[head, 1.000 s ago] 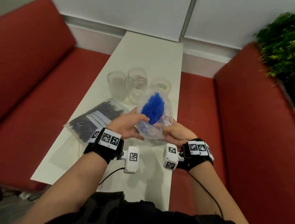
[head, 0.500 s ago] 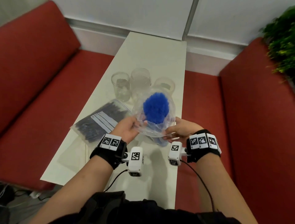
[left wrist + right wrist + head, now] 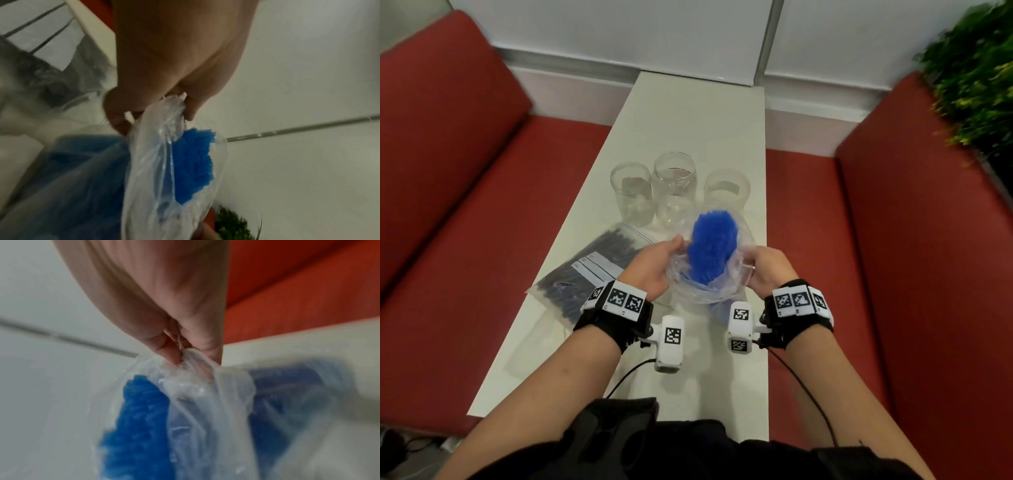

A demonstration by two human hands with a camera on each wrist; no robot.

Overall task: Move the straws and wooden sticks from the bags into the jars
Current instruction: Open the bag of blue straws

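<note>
A clear plastic bag (image 3: 739, 277) stands upright above the white table, its mouth spread wide, with a bundle of blue straws (image 3: 712, 246) poking out of it. My left hand (image 3: 654, 263) pinches the bag's left rim (image 3: 174, 104). On the other side, my right hand (image 3: 767, 267) pinches the right rim (image 3: 191, 360). The straws' ends show in both wrist views (image 3: 195, 155) (image 3: 139, 410). Behind the bag stand three empty glass jars (image 3: 631, 192) (image 3: 674, 185) (image 3: 726, 188). A flat zip bag of dark sticks (image 3: 592, 270) lies left of my left hand.
The narrow white table (image 3: 688, 113) runs away from me between two red benches (image 3: 465, 205) (image 3: 893, 240). A green plant (image 3: 976, 68) stands at the far right. Another flat clear bag (image 3: 541, 339) lies near the table's left edge.
Both hands shifted from cradling the bag to pinching its rim at either side and pulled the mouth wider. The straws now stand more exposed.
</note>
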